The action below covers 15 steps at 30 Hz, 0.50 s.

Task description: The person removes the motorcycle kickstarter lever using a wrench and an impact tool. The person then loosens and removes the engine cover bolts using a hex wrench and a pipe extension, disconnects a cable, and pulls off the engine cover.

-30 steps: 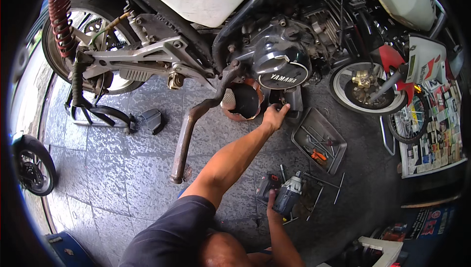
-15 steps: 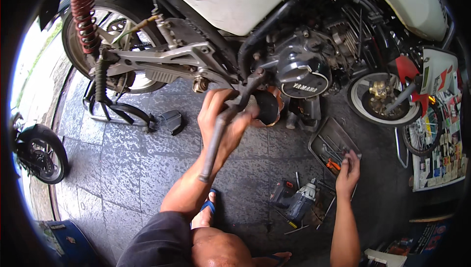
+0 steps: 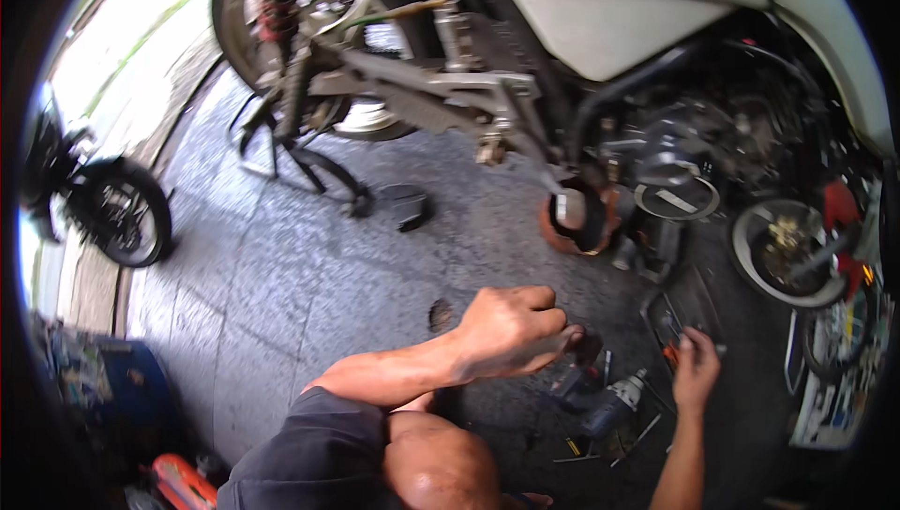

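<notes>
My left hand [image 3: 516,327] is curled closed above the floor, away from the motorcycle, with something dark near its thumb that I cannot make out. My right hand [image 3: 696,369] has bent fingers over a metal tray [image 3: 705,290] of tools, on a small item too blurred to name. Near my left hand lie a cordless impact driver [image 3: 609,407] and loose T-handle wrenches [image 3: 636,440]. Above them is the white and red motorcycle [image 3: 656,22] with its dark engine [image 3: 698,158]; a cut reddish container [image 3: 567,238] and a dark bin-like part [image 3: 656,257] lie beneath it.
The motorcycle's stand [image 3: 319,172] and a black part [image 3: 403,208] are on the tiled floor. Another motorcycle's wheel [image 3: 131,215] is at left, above a blue box [image 3: 112,379]. A loose wheel and red fairing [image 3: 839,201] are at right, with newspapers [image 3: 820,416].
My left hand has left the long metal lever and drawn back toward me. My right hand has gone from the impact driver to the tray. The view has swung leftward and blurred.
</notes>
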Tool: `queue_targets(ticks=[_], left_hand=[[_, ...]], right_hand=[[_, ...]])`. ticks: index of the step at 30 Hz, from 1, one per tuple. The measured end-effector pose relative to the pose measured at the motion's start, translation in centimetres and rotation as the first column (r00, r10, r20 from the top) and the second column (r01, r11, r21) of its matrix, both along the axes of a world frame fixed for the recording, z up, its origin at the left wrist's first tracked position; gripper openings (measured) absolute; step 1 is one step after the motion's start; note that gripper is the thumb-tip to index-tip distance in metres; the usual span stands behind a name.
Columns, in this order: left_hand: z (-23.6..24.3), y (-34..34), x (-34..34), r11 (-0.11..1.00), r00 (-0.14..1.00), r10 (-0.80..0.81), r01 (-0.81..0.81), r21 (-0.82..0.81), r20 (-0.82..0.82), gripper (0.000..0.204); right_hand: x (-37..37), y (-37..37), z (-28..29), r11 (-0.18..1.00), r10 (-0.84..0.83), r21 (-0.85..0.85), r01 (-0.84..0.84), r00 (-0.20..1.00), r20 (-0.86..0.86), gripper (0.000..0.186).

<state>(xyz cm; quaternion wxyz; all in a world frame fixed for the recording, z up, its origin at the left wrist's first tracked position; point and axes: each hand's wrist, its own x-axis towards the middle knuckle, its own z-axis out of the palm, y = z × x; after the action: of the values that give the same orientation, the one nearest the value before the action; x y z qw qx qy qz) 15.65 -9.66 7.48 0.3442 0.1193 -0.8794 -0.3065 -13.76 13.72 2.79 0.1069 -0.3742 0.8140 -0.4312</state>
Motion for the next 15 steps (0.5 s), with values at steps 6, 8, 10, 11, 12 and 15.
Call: queue_targets(ticks=[6, 8, 10, 11, 12, 15], left_hand=[[-11.4, -4.5, 2.3, 0.812, 0.85, 0.116, -0.379, 0.445, 0.513, 0.03], [-17.8, -8.4, 3.0, 0.555, 0.766, 0.2, -0.602, 0.574, 0.61, 0.046], [-20.5, -11.6, 2.9, 0.195, 0.747, 0.191, -0.664, 0.721, 0.637, 0.054], [-20.3, -13.2, 2.8, -0.025, 0.75, 0.113, -0.654, 0.756, 0.652, 0.053], [-21.8, -15.0, 3.0, -0.186, 0.813, 0.114, -0.547, 0.816, 0.571, 0.052], [-28.7, -21.1, 4.0, -0.439, 0.898, 0.312, -0.152, 0.886, 0.309, 0.049]], right_hand=[[-5.1, 7.7, 0.6, 0.989, -0.129, -0.05, 0.137, 0.982, 0.135, 0.02], [-5.4, 9.0, 1.1, 0.978, -0.193, -0.055, 0.201, 0.973, 0.125, 0.02], [-4.9, 9.5, 1.5, 0.968, -0.244, -0.02, 0.248, 0.962, 0.123, 0.02], [-4.8, 9.8, 1.6, 0.963, -0.267, 0.012, 0.268, 0.955, 0.129, 0.02], [-5.0, 10.3, 1.2, 0.966, -0.248, -0.039, 0.257, 0.956, 0.159, 0.019], [-4.4, 10.1, 1.3, 0.975, -0.223, 0.015, 0.223, 0.96, 0.171, 0.019]])
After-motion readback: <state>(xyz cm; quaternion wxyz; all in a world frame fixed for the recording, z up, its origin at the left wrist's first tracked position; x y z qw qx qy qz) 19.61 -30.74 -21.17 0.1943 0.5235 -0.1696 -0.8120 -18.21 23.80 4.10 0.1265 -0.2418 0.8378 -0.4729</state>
